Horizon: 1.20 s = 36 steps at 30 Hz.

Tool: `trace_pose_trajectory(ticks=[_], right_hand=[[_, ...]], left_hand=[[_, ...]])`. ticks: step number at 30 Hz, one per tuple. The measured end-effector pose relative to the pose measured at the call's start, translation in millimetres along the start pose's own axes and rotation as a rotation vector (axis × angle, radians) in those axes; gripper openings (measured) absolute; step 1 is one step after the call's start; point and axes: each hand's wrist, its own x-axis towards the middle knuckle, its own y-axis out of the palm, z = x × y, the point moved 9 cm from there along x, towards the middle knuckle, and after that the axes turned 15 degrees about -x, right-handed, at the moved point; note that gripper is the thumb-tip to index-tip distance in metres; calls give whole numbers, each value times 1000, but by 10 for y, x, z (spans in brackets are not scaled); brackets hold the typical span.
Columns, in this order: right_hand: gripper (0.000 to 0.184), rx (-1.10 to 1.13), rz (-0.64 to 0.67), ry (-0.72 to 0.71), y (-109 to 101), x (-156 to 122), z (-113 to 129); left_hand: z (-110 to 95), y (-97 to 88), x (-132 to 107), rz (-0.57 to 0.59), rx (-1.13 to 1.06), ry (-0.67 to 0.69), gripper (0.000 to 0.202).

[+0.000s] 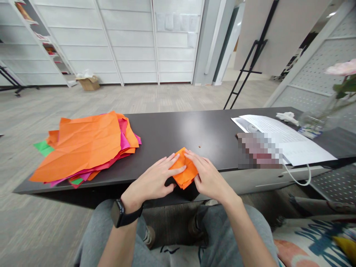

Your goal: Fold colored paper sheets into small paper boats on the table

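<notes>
A small folded piece of orange paper (185, 174) lies at the near edge of the dark table (178, 129). My left hand (155, 180), with a black watch on its wrist, presses on the paper's left side with fingers stretched over it. On the paper's right side my right hand (207, 174) pinches and presses the fold, fingers bent. Both hands touch the paper at once.
A stack of large creased orange, pink and green sheets (86, 146) lies on the table's left. White printed sheets (280, 139), a crumpled tissue (287, 117) and a glass vase with a pink flower (322, 118) sit at the right. A cardboard box (89, 82) stands on the floor far back.
</notes>
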Motion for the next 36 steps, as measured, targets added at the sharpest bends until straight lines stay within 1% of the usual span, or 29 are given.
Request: trace_pose_trajectory(ticks=[2,5,7,12,15,18,21,24,28,30,33,36], right_hand=[[78,-44,41,-25,4,64,2],[76,-98,148,-43,78,141,-47],[75,-106,191,-33,132,155,-89],[71,-139,135,-38,146,116,-77],[69,-145,135,-49,153,101,-65],[70,-137,137,-54,159,108,-81],[73,-131,130,-60,150,109,-80],[74,-135,82,-56,80,94,-41],[63,-137,14,-82,-2,50,50],[59,-120,18,-81,25,33,51],[54,-103,26,-66,89,20,5],[50,-107,30,-56,120,21,-30]], left_hand=[[12,7,5,1,7,-9,67],[25,0,15,-12,15,-35,65],[21,-6,14,-26,20,-54,64],[-52,12,-25,-58,46,-50,67],[-116,10,-69,-69,82,-35,75],[-217,6,-118,-31,86,22,82],[-279,13,-150,22,72,60,77],[-246,27,-140,28,73,41,72],[-194,45,-94,0,75,30,81],[-186,30,-78,-12,91,20,81],[-192,-18,-65,-25,109,15,73],[-145,-68,-63,-57,96,-9,76]])
